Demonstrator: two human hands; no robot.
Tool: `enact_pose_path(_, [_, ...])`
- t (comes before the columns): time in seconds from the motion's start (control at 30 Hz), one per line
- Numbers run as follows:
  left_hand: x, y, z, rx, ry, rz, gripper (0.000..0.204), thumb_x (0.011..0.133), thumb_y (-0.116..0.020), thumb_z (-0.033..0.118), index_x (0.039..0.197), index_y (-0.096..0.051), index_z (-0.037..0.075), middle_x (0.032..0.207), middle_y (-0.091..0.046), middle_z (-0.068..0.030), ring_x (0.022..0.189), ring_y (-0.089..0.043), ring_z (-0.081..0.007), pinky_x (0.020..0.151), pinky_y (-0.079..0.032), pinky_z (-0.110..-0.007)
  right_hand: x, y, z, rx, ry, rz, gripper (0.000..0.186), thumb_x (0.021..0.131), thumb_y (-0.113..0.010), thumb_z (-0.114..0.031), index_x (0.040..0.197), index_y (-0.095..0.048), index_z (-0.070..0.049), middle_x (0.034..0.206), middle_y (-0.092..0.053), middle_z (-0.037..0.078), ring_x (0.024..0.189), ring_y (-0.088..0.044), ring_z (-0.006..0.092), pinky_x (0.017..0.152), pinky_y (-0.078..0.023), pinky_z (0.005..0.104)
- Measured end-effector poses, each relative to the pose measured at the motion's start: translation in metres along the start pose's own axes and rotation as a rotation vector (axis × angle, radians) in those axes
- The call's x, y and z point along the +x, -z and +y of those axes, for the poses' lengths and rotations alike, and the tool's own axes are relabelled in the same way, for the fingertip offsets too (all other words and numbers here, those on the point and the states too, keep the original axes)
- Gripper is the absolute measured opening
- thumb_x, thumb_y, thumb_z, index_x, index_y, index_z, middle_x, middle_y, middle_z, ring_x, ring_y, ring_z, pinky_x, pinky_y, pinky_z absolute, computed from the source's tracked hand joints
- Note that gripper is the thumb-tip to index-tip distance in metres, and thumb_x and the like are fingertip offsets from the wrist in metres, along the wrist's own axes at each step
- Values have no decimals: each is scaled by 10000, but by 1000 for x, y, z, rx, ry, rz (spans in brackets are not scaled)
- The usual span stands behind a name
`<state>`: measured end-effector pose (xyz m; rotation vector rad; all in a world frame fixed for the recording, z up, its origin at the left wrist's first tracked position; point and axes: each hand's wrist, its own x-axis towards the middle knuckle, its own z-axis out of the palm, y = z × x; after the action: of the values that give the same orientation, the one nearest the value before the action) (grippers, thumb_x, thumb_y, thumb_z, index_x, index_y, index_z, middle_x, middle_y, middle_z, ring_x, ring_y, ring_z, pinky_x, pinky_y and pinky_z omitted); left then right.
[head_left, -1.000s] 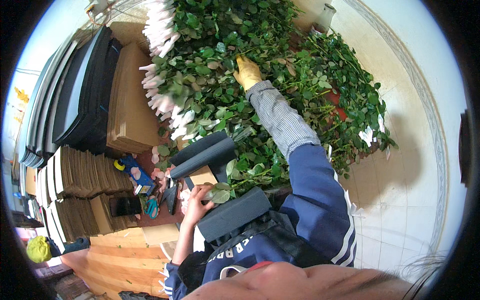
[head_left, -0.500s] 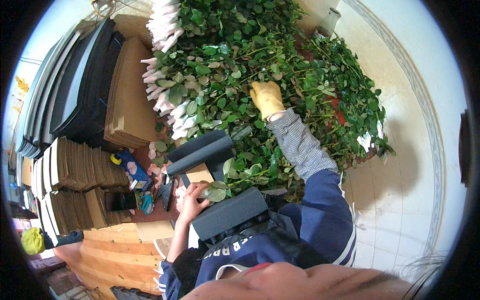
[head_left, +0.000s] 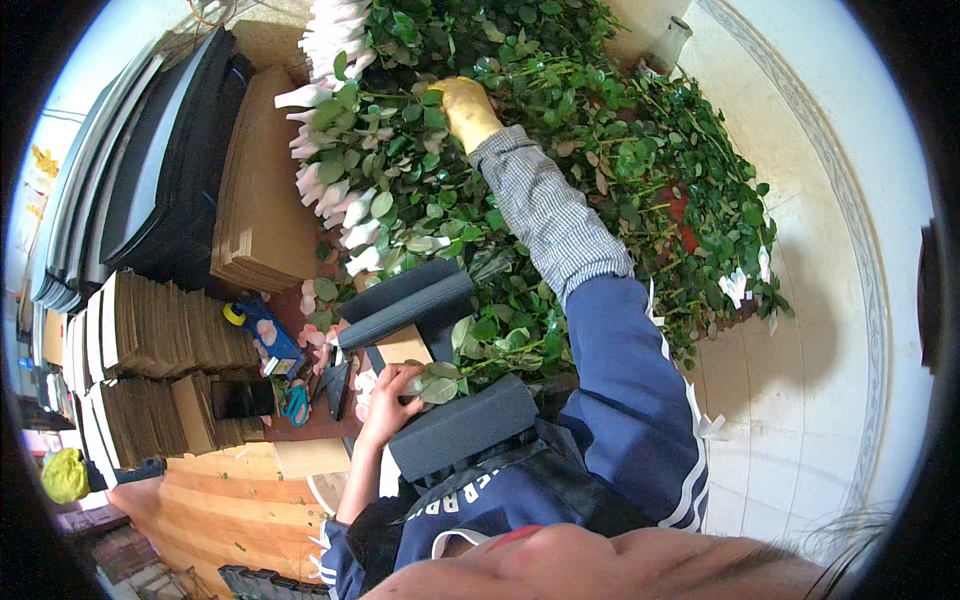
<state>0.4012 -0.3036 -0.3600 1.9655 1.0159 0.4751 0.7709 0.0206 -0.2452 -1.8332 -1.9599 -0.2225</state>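
My right hand (head_left: 466,108), in a yellow glove, reaches to the far part of a big heap of leafy cut roses (head_left: 560,120). Its fingers are closed round the stem of a rose (head_left: 303,96) whose bud, in a pale sleeve, sticks out left of the others. Low in the middle, my bare left hand (head_left: 392,402) curls round the head end of another rose (head_left: 440,382); leaves show beside the fingers, while the bloom is mostly hidden. That rose lies between two black corrugated sheets, a rolled one (head_left: 410,308) beyond and one (head_left: 465,430) against my body.
At left stand stacks of brown cardboard (head_left: 160,330) and tall black sheets (head_left: 165,150). A blue tape dispenser (head_left: 270,338), teal-handled scissors (head_left: 295,404), a black phone-like slab (head_left: 243,398) and loose pink petals lie near my left hand. A glass vase (head_left: 667,45) stands far right.
My right hand has moved away and to the left across the heap, and one rose there now juts further left. My left hand has stayed in place.
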Motion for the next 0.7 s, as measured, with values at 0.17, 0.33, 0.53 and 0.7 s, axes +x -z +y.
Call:
enact_pose_path(0.17, [4, -2, 5, 28, -39, 21, 590, 664, -772, 20, 1240, -653, 68, 1173, -610, -118, 1127, -600, -307, 968, -511, -394, -45, -36, 8, -303, 119, -66, 351, 983, -501, -152, 1274, -666, -258, 1383, -616, 24, 1319, -529, 238, 1190, -296, 423])
enact_pose_path(0.33, [-1, -2, -3, 5, -17, 19, 585, 672, -769, 28, 1243, -654, 71, 1180, -611, -116, 1135, -600, -302, 973, -509, -392, -59, -40, 0, -714, 142, -53, 514, 1066, -218, -258, 1579, -227, -273, 1638, -273, 23, 1488, -281, 203, 1242, -153, 421])
enact_pose_path(0.53, [-3, -1, -4, 2, 0, 25, 575, 685, -776, 39, 1245, -651, 71, 1180, -611, -110, 1152, -594, -297, 984, -503, -389, 3, -1, -5, -426, 42, -353, 267, 897, -669, -112, 1156, -678, -176, 1074, -721, 64, 1038, -668, 228, 1024, -439, 391])
enact_pose_path(0.7, [-3, -2, -8, 1, -20, 17, 548, 710, -774, 80, 1244, -650, 62, 1178, -615, -112, 1146, -602, -296, 997, -496, -399, 30, 34, -17, -455, 168, 203, 302, 892, -665, -87, 1144, -709, -247, 1232, -682, 53, 1216, -609, 184, 1157, -375, 375])
